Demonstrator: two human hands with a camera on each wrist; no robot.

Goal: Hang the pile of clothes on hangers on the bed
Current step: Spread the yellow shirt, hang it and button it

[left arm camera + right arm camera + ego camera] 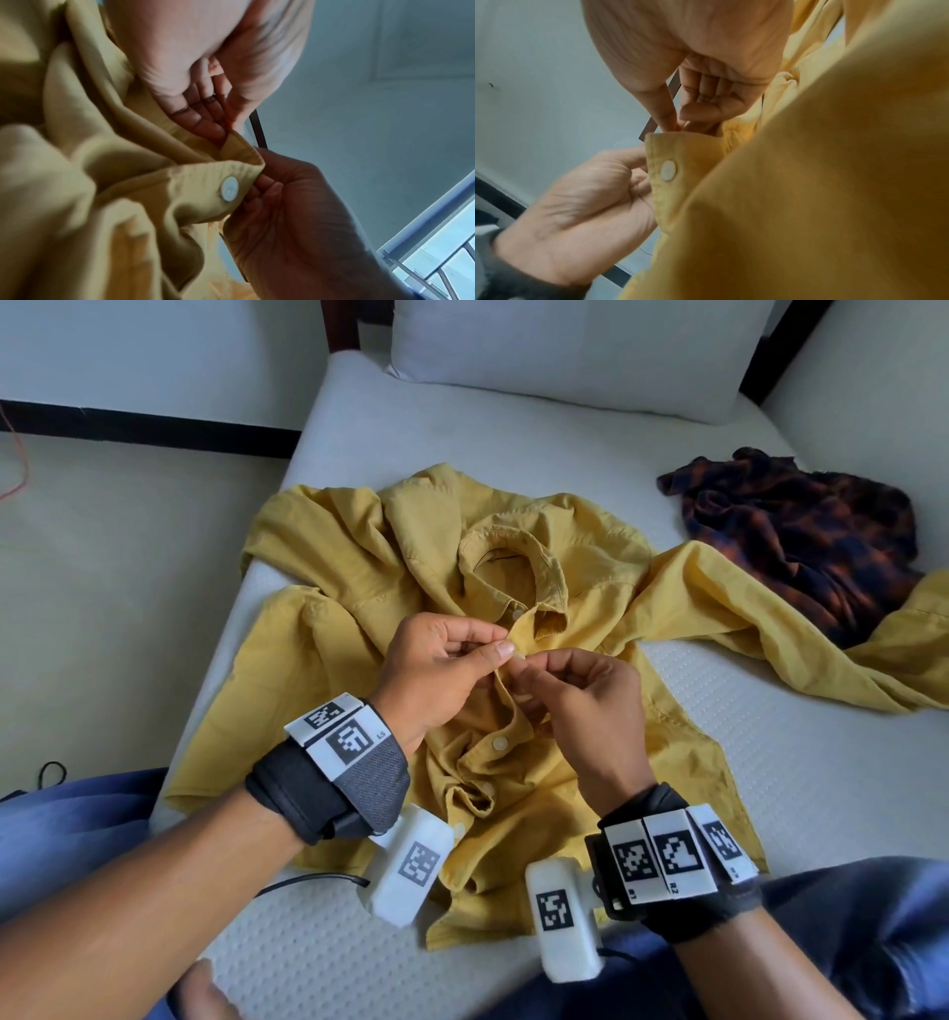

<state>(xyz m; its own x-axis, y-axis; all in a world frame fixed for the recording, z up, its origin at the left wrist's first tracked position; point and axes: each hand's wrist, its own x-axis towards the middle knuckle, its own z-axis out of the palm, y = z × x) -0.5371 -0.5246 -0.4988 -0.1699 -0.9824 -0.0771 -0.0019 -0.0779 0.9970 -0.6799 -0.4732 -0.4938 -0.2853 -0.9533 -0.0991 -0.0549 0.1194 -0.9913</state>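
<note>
Two garments lie on the white quilted mattress of the bed [801,762]; no hanger shows in any view, so no item is judged hung yet. At left-centre, the mustard-yellow cotton button-up shirt [359,567] is spread face-up with its collar toward the white pillow [580,346]. The left hand [436,670] pinches the placket edge just below the collar; its grip is clamped on the fabric. The right hand [585,701] pinches the facing edge beside a white round button [229,191], which sits through its hole. Whether fastening or unfastening is under way cannot be told. Further right, the crumpled dark navy-and-orange plaid shirt [801,531] lies untouched, awaiting handling.
</note>
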